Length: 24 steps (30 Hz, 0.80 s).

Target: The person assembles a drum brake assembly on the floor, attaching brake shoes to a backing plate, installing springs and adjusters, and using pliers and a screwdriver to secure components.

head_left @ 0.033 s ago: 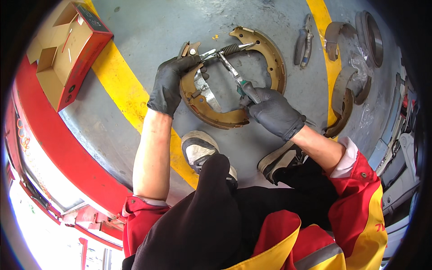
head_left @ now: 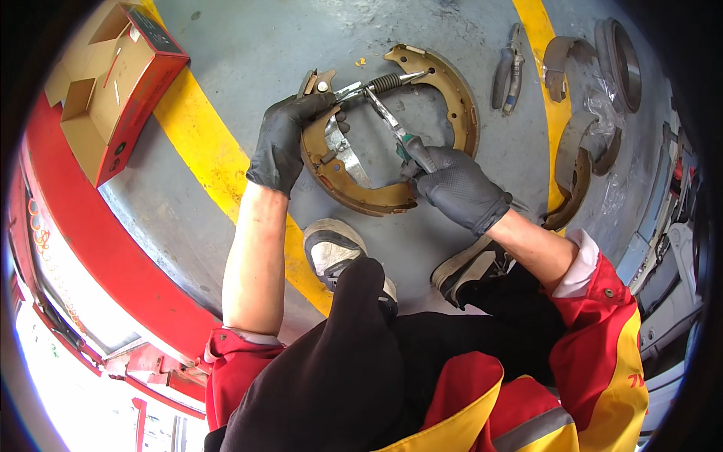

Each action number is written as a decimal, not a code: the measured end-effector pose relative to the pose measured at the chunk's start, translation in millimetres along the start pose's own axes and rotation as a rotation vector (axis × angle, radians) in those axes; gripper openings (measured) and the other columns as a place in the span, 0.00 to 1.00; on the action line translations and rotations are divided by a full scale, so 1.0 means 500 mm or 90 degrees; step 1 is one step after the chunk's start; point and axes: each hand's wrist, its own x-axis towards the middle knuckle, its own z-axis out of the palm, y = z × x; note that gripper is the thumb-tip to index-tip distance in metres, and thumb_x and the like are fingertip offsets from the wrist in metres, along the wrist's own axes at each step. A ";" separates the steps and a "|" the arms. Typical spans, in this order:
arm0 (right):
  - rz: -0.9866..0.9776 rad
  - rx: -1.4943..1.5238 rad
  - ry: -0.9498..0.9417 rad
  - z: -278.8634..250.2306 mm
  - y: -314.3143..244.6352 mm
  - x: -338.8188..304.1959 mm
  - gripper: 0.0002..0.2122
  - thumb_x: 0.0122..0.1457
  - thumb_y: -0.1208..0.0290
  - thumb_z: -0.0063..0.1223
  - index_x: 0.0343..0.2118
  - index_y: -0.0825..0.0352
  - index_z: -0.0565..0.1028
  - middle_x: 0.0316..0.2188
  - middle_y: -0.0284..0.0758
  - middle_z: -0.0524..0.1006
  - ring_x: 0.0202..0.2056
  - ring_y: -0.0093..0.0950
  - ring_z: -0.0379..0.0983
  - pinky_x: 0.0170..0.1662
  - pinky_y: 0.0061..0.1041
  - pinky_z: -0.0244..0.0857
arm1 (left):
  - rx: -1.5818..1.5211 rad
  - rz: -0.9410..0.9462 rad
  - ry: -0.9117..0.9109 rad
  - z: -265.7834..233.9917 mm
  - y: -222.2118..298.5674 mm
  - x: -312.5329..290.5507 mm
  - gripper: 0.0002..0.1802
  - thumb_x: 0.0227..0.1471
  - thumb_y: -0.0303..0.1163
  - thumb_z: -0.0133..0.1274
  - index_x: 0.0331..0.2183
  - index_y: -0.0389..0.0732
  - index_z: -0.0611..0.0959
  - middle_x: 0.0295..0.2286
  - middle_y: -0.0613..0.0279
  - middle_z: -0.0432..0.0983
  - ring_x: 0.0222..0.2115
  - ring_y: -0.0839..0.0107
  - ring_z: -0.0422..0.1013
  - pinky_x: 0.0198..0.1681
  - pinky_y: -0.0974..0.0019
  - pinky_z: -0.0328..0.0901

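My left hand [head_left: 280, 139], in a black glove, is closed around the upper end of a brown curved brake shoe [head_left: 331, 181], its fingertips partly hidden behind it. Beside those fingers a metal adjuster rod [head_left: 348, 92] with a coil spring [head_left: 385, 83] spans to a second brake shoe [head_left: 458, 90] on the right. A silver lever [head_left: 348, 157] lies along the inside of the left shoe. My gloved right hand [head_left: 465, 188] grips pliers [head_left: 388, 117] with green-and-grey handles. The pliers' jaws meet the rod at the spring's left end.
Another pair of pliers [head_left: 510, 71] lies on the grey floor at the right. Beyond it are worn brake shoes [head_left: 578, 184], a round drum-like ring [head_left: 623, 66] and clear plastic wrap [head_left: 605, 105]. An open cardboard box [head_left: 143, 105] stands at the upper left, by a red beam [head_left: 113, 248].
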 end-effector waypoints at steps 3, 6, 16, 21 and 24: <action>0.068 0.031 -0.013 -0.004 -0.026 -0.005 0.11 0.54 0.80 0.51 0.40 0.71 0.80 0.26 0.35 0.77 0.25 0.21 0.72 0.31 0.23 0.67 | -0.009 -0.007 0.011 0.000 -0.002 0.000 0.16 0.58 0.30 0.56 0.41 0.25 0.83 0.33 0.50 0.82 0.30 0.64 0.81 0.36 0.66 0.76; 0.083 0.045 -0.017 -0.006 -0.025 -0.004 0.10 0.55 0.78 0.51 0.39 0.72 0.80 0.28 0.38 0.79 0.28 0.26 0.74 0.35 0.26 0.68 | -0.014 -0.002 0.000 -0.001 -0.003 0.002 0.16 0.58 0.30 0.56 0.42 0.24 0.83 0.33 0.50 0.82 0.30 0.64 0.81 0.36 0.67 0.76; 0.016 -0.011 -0.041 0.000 0.002 0.004 0.13 0.54 0.81 0.48 0.42 0.71 0.77 0.29 0.36 0.77 0.29 0.25 0.73 0.36 0.25 0.69 | 0.015 -0.017 -0.005 -0.005 -0.005 0.006 0.17 0.61 0.32 0.53 0.45 0.28 0.81 0.34 0.50 0.83 0.33 0.62 0.81 0.41 0.64 0.76; -0.047 -0.054 -0.028 -0.001 -0.009 -0.001 0.14 0.55 0.78 0.48 0.45 0.70 0.77 0.31 0.40 0.79 0.32 0.31 0.76 0.41 0.30 0.71 | -0.021 -0.014 0.000 -0.006 -0.005 0.005 0.17 0.58 0.30 0.57 0.43 0.24 0.83 0.33 0.50 0.82 0.29 0.64 0.81 0.36 0.66 0.76; -0.012 -0.060 -0.036 -0.004 -0.017 -0.002 0.17 0.57 0.74 0.49 0.49 0.69 0.77 0.35 0.47 0.82 0.36 0.41 0.80 0.44 0.36 0.71 | -0.024 -0.005 0.011 -0.004 -0.006 0.003 0.17 0.58 0.30 0.57 0.43 0.24 0.83 0.33 0.51 0.82 0.29 0.64 0.81 0.36 0.66 0.76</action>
